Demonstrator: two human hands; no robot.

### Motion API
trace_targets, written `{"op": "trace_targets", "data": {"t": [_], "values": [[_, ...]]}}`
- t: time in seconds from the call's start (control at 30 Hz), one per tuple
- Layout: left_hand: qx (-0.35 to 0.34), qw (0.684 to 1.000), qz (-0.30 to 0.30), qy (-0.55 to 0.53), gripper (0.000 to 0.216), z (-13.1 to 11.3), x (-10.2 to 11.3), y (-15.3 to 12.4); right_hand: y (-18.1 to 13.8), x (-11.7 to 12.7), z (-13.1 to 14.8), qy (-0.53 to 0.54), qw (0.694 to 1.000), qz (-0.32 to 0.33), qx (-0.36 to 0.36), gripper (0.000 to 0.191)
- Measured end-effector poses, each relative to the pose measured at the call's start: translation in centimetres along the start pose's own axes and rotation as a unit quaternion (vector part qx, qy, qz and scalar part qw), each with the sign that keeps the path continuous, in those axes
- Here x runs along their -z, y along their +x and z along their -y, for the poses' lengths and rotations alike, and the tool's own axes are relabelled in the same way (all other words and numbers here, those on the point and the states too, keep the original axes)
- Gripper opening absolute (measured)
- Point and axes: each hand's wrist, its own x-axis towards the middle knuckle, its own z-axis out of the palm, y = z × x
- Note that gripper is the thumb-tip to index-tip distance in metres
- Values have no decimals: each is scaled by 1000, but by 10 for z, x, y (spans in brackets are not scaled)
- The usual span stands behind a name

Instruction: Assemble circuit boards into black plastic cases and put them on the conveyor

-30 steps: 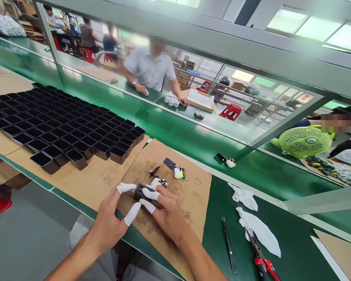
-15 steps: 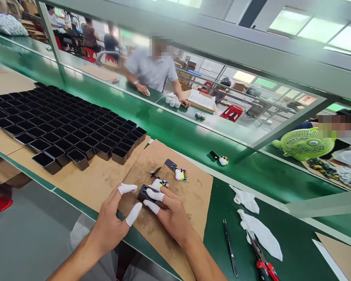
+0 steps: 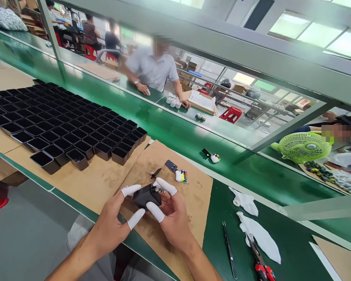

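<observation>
A black plastic adapter case (image 3: 147,196), with what look like metal prongs at its upper right corner, is held tilted above the brown cardboard sheet (image 3: 197,191). My left hand (image 3: 112,222) grips its left side between thumb and forefinger, both in white finger cots. On the right side, my right hand (image 3: 175,218) clasps it with cot-covered thumb and finger, the other fingers curled behind. Just beyond lie a dark thin part (image 3: 156,173), a small circuit board with a white-wrapped part (image 3: 180,176) and a flat black cover (image 3: 171,165). Another small board is mostly hidden behind my right fingers.
Rows of open black cases (image 3: 73,132) stand at left. Tweezers (image 3: 229,249), red-handled pliers (image 3: 260,259) and white cloth pieces (image 3: 260,234) lie at right. Another cover and board (image 3: 214,157) sit on the green belt (image 3: 175,134). A co-worker (image 3: 155,70) faces me beyond it.
The black case has been turned and raised, showing more of its side. My left hand has closed in from beside it to grip it. The cover and board on the belt have shifted left.
</observation>
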Motion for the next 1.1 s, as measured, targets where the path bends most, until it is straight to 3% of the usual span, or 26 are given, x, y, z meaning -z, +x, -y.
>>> {"op": "trace_targets", "data": {"t": [0.3, 0.5, 0.7, 0.83, 0.97, 1.1], "values": [[-78, 995, 17, -65, 72, 5, 5, -10, 12, 7, 12, 220, 964, -56, -140, 61], [-101, 993, 31, -52, 66, -7, 9, -6, 15, 8, 19, 213, 953, -155, -153, 57], [-115, 993, 3, -25, 58, -5, 5, -5, 9, 11, 2, 73, 980, -177, -45, 35], [-64, 995, -78, -12, 38, 2, -4, -4, 0, 7, -8, -72, 990, -97, 65, 30], [-4, 991, -127, -41, 30, 5, -11, 0, 0, 4, -12, -195, 970, 11, 142, 36], [23, 988, -127, -85, 31, 8, -12, 0, 4, 5, -11, -292, 937, 37, 190, 27]]}}
